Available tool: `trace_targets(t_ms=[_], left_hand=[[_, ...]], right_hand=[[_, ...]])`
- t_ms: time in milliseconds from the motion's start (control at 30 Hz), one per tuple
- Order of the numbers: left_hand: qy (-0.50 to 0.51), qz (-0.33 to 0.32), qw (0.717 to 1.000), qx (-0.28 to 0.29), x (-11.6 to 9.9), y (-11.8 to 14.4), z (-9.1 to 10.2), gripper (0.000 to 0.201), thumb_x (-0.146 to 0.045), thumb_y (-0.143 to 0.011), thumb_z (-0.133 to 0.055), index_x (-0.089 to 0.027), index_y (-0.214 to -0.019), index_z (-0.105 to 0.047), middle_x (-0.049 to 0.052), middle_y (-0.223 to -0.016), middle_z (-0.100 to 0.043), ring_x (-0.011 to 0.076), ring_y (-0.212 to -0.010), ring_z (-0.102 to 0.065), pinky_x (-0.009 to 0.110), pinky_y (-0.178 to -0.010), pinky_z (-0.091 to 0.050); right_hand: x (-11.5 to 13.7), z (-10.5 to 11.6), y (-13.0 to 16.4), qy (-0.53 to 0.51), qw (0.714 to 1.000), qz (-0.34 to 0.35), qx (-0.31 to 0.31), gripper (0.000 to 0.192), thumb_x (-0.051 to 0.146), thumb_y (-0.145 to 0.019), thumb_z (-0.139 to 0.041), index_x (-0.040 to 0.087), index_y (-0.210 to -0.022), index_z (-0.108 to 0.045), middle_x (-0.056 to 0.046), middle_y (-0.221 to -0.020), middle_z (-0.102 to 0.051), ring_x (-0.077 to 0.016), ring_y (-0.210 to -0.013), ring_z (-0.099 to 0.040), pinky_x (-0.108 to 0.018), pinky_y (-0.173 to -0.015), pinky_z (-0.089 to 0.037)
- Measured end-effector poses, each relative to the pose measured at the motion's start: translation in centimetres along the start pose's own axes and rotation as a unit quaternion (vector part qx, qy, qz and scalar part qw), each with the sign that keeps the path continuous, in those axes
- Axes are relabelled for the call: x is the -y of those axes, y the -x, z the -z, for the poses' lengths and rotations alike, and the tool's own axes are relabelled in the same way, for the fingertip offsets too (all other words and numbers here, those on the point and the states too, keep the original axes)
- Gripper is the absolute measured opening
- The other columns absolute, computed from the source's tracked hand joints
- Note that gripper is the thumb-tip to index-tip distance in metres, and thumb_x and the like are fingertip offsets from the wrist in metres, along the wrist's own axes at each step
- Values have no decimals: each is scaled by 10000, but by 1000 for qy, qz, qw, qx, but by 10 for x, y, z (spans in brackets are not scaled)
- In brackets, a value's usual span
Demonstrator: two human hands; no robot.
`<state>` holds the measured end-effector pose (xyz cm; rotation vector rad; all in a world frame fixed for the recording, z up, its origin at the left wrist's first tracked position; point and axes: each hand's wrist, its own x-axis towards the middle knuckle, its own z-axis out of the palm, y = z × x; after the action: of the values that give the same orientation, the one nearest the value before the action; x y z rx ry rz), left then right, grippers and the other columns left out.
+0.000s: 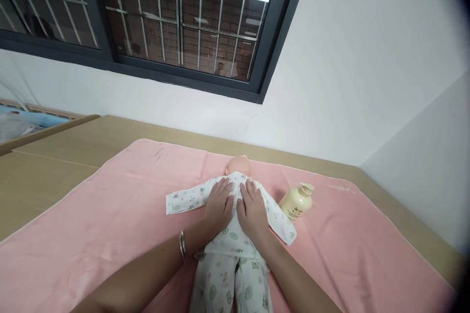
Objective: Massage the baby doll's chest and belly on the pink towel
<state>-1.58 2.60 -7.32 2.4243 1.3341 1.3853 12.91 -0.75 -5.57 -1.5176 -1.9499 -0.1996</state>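
Left hand (219, 204) lies flat, fingers spread, on the doll (231, 239) chest; right hand (252, 209) likewise, touching alongside; lotion bottle (297, 200) at 3 o'clock.

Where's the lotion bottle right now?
In the head view, the lotion bottle lies on the pink towel, right of the doll, just beyond the right hand.
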Motion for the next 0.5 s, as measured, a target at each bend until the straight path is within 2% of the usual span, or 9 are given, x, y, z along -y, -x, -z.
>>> trace_targets(t_ms=[67,167,200,300,433,500], left_hand=[[2,3,1000,-3,0,0,0,396,-221,-948,-366,-160,-1308,-520,115,-1408,-515,232,-1355,-410,490,-1132,-339],[4,8,1000,-3,-1,0,1,394,-231,-945,-376,-167,-1306,-520,110,-1398,-525,231,-1344,-423,484,-1134,-337],[4,9,1000,-4,-2,0,1,393,-230,-943,-377,-167,-1303,-521,111,-1393,-529,231,-1341,-428,485,-1133,-337],[1,9,1000,-4,-2,-1,1,393,-225,-939,-372,-165,-1297,-523,116,-1382,-539,235,-1330,-440,491,-1126,-343],[-3,10,1000,-10,2,0,-2,394,-237,-938,-367,-168,-1289,-530,115,-1378,-544,242,-1315,-460,501,-1120,-349],[-2,11,1000,-12,5,1,-3,390,-236,-935,-372,-164,-1280,-537,116,-1367,-554,244,-1308,-467,502,-1117,-354]], right_hand=[[0,0,0,-8,1000,-4,0,518,245,-949,-346,144,-1457,-341,-158,-1544,-267,-294,-1441,-193,-572,-1120,-245],[0,2,1,-9,997,-30,-72,619,291,-941,-386,99,-1501,-204,-188,-1587,-48,-340,-1455,-77,-613,-1102,-239],[1,3,1,-10,997,-25,-72,630,296,-941,-391,109,-1507,-186,-181,-1588,-50,-339,-1456,-76,-615,-1101,-240],[1,2,1,-10,1000,0,-15,567,278,-948,-383,162,-1492,-269,-142,-1572,-195,-303,-1451,-151,-583,-1113,-256],[2,-2,-1,0,1000,0,0,561,275,-934,-410,137,-1471,-327,-144,-1566,-214,-319,-1454,-120,-593,-1127,-218],[4,7,-4,-15,999,16,44,516,264,-932,-413,173,-1440,-398,-124,-1526,-326,-306,-1435,-217,-586,-1125,-235]])
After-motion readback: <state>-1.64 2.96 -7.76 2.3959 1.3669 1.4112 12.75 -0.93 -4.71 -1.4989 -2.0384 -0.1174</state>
